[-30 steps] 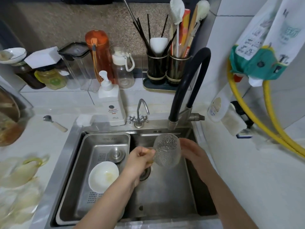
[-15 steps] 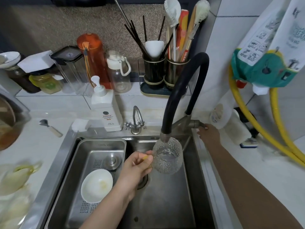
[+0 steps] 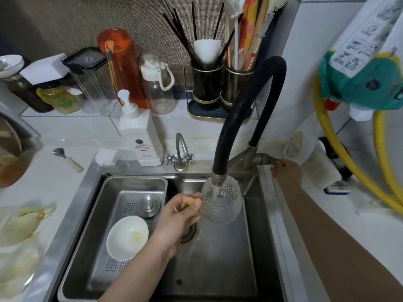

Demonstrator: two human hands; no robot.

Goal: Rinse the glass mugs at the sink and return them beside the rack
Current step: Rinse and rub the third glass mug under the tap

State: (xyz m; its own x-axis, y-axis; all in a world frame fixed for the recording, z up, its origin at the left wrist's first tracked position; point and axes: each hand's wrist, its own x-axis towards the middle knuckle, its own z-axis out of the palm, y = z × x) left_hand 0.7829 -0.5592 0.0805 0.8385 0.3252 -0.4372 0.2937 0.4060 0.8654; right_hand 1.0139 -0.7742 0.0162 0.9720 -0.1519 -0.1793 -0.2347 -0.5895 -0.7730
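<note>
Now my left hand point(image 3: 174, 216) pinches the dimpled clear glass mug point(image 3: 221, 202) by its handle; wet, fragile, slippery; right hand point(image 3: 286, 174) apparently grips the tap lever.

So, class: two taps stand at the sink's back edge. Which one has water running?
The tall tap with the black hose: water streams from its nozzle into the glass mug. The small chrome tap is dry.

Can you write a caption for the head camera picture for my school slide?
Left hand holds a glass mug under the running black faucet while the right hand works its handle.
</note>
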